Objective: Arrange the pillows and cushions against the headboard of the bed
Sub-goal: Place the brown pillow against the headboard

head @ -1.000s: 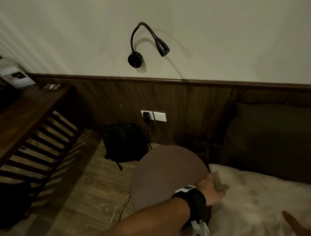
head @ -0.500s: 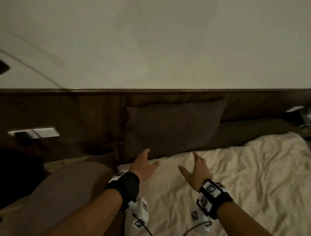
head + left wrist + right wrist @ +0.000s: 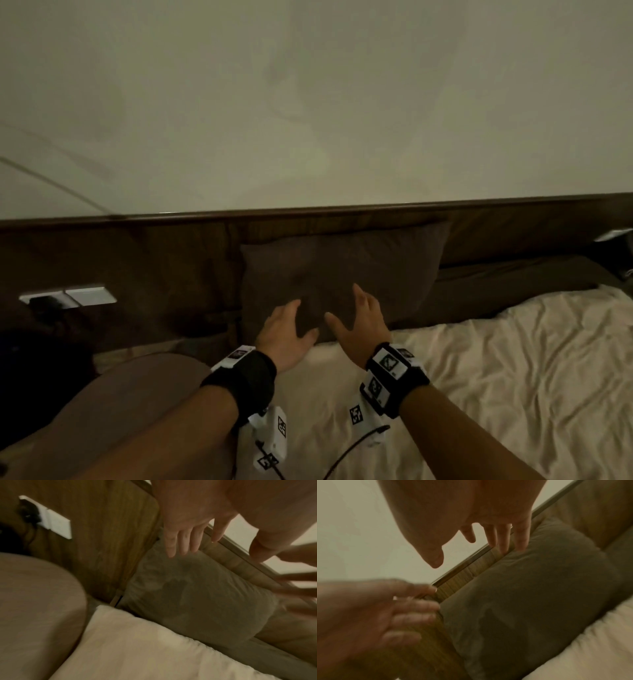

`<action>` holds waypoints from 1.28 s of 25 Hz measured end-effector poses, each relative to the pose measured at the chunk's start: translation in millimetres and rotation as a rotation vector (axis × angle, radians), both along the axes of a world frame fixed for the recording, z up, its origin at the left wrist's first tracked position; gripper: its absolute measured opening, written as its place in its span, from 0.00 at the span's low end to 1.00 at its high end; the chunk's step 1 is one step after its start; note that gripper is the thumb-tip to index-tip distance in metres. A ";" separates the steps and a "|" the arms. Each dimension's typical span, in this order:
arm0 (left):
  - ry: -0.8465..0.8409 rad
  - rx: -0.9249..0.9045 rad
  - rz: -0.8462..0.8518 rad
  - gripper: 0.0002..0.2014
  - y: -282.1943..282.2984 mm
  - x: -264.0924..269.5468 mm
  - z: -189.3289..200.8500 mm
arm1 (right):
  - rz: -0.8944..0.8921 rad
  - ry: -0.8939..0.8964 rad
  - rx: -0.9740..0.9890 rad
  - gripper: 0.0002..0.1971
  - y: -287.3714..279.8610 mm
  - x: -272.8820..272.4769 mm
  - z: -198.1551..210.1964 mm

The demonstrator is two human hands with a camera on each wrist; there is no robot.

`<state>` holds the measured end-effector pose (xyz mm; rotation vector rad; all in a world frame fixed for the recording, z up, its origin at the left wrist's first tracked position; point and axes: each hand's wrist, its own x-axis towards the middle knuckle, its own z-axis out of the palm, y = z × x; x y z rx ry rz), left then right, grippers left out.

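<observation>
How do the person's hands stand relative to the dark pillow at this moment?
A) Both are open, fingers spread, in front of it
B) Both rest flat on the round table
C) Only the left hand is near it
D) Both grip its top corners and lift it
A: the left hand and right hand are both open with fingers spread in front of the dark pillow, which stands against the headboard; neither grips it.

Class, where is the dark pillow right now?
In the head view the pillow stands mid-frame against the headboard, at the head of the sheet, just beyond both open hands.
</observation>
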<state>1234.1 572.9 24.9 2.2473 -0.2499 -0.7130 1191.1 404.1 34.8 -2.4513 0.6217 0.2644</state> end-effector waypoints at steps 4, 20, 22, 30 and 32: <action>-0.325 0.225 -0.097 0.36 -43.8 10.5 -30.6 | 0.309 -0.150 -0.254 0.42 -30.7 33.9 -59.3; -0.165 0.661 0.429 0.53 -21.0 119.5 -128.6 | -0.119 -0.133 -0.398 0.45 -310.7 153.0 -144.3; -0.487 0.599 0.297 0.45 -77.1 92.4 -127.8 | 0.177 -0.306 -0.425 0.44 -248.8 135.4 -160.0; -0.405 0.759 -0.205 0.57 -118.0 90.9 -165.7 | 0.461 -0.076 -0.610 0.54 -224.4 106.9 -216.9; -0.376 0.780 -0.186 0.56 -98.8 88.6 -164.4 | 0.288 0.076 -0.607 0.55 -263.7 92.5 -212.8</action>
